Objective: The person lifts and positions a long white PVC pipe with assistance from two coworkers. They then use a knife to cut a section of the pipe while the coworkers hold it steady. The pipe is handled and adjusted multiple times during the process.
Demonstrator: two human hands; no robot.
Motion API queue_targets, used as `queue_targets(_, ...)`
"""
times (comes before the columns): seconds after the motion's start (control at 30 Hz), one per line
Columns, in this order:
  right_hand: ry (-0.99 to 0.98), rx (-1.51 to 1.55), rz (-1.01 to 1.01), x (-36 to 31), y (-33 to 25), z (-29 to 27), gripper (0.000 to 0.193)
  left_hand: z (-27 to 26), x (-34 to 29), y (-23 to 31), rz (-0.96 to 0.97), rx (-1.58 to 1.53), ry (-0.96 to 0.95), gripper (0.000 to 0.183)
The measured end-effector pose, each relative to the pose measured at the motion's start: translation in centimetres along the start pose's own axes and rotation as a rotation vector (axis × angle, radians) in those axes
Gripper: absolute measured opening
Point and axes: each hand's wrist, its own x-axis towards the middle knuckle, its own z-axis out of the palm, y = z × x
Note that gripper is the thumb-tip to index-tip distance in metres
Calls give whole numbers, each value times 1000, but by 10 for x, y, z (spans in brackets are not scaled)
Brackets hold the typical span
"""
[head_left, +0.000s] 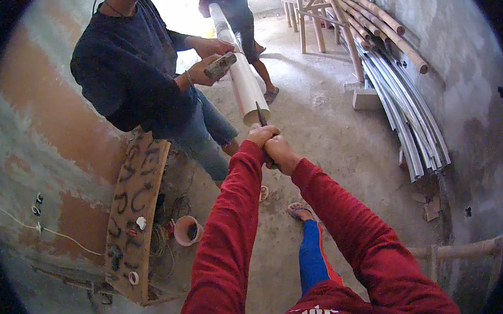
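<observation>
Both my hands are wrapped round a dark, narrow metal bar, my left hand ahead of my right hand. Its tip overlaps the open near end of a long white pipe; whether it sits inside or against the rim I cannot tell. A co-worker at the left reaches over the pipe with one hand and grips a blocky, worn grey tool, hammer-like, in the other. Farther back, a second person is at the pipe's far end.
A wooden board with dark lettering leans at the left, near a pinkish bucket and coiled cable. Along the right wall lie metal channels and bamboo poles, beside a wooden stand. A pale block rests on the concrete floor.
</observation>
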Motion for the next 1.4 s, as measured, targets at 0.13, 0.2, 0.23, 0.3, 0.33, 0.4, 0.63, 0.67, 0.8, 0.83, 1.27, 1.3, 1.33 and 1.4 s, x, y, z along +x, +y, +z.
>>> queue_targets(0.13, -14, -46, -8, 9, 6, -7, 13, -2, 1, -3, -246, -719, 22, 29)
queue_targets(0.2, -107, -48, -51, 15, 12, -12, 14, -5, -1, 1, -75, -361, 48, 27)
queue_targets(0.23, -93, -194, -165, 18, 16, -17, 14, -6, -1, 7, -74, -376, 63, 28)
queue_targets(0.3, -133, -338, -299, 28, 26, -22, 14, -8, -2, 14, -195, -421, 69, 29)
queue_targets(0.33, -124, -349, -300, 35, 33, -24, 14, -8, -3, 16, -267, -590, 80, 28)
queue_targets(0.4, -55, -94, -80, 49, 50, -28, 13, -7, -4, 21, -548, -947, 53, 24)
queue_targets(0.63, 120, -994, -852, 76, 72, -27, 8, 8, -3, 8, -410, -894, 17, 24)
queue_targets(0.67, 75, -810, -685, 67, 66, -25, 8, 9, -1, 6, -416, -853, 7, 23)
queue_targets(0.8, 19, -66, -131, 21, 29, -9, 9, 9, 0, 3, -415, -790, -33, 26)
queue_targets(0.83, 68, -69, -80, 12, 20, -6, 9, 8, -1, 4, -399, -784, 4, 27)
queue_targets(1.27, 18, -143, -91, 15, 25, -8, 16, 24, -3, -8, -260, -654, 49, 30)
queue_targets(1.3, 19, -101, -50, 13, 24, -8, 18, 29, -2, -11, -251, -704, 47, 29)
queue_targets(1.33, 24, -126, -66, 10, 23, -6, 17, 32, -3, -12, -193, -594, 94, 29)
queue_targets(1.4, 27, -102, -112, 5, 21, -4, 16, 35, -4, -10, -158, -498, 149, 27)
